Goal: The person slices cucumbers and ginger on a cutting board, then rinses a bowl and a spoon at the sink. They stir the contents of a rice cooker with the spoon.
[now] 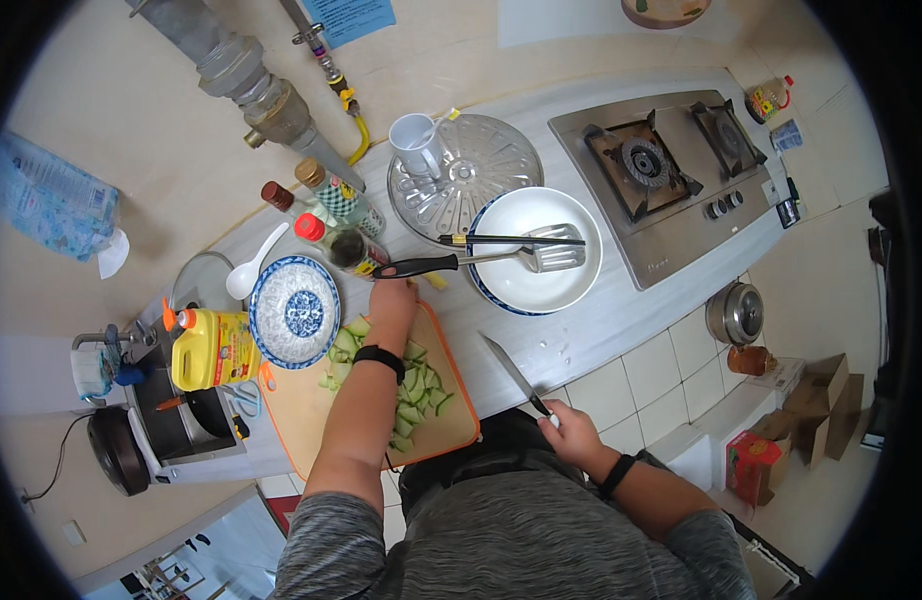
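My right hand (577,433) grips the dark handle of a kitchen knife (512,367), its blade pointing up and left past the counter's front edge. My left hand (393,294) reaches across an orange-rimmed cutting board (303,416) to its far side. Its fingers are partly hidden under the black handle of a slotted spatula (558,250), close to a red-capped bottle (348,251). Pale green vegetable slices (416,394) are heaped on the board beneath and beside my left forearm. A small yellowish piece (434,280) lies just right of that hand.
The spatula and black chopsticks (506,241) rest across a white bowl (536,289). Behind stand a steamer plate (498,150) with a mug (416,139), and a gas stove (663,225) at right. Left are a blue-patterned dish (281,300), a yellow detergent jug (198,356) and the sink (168,435).
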The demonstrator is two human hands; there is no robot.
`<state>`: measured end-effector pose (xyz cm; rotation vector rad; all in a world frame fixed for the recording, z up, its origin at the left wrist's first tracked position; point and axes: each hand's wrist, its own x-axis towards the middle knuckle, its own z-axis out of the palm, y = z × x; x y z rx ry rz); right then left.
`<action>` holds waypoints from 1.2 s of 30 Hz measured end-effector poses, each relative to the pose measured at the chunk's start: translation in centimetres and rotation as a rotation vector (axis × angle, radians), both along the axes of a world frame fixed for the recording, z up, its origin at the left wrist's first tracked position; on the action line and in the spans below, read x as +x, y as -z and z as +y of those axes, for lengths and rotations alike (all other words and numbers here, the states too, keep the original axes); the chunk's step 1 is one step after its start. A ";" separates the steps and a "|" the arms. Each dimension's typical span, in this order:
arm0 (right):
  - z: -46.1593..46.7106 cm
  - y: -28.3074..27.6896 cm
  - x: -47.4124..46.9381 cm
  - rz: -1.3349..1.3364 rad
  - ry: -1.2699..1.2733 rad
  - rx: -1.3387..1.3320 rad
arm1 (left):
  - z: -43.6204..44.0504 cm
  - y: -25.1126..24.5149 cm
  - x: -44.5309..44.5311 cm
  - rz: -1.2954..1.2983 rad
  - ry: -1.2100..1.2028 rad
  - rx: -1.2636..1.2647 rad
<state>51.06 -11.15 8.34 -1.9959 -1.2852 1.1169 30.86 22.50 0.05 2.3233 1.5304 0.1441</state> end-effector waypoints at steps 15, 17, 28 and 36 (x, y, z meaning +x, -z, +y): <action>1.7 -1.5 -4.0 0.000 -0.031 0.035 | -11.5 -10.8 -10.6 -0.587 -0.308 -0.023; 1.8 -1.7 -5.6 -0.004 -0.057 0.069 | -14.8 -11.0 -15.6 -0.625 -0.442 -0.105; 3.9 -3.7 -21.9 0.120 -0.129 -0.030 | -22.2 -4.4 -34.1 -0.480 -0.205 0.068; 4.3 -4.1 -29.8 0.114 -0.128 -0.105 | -20.2 -1.8 -34.9 -0.539 -0.048 0.009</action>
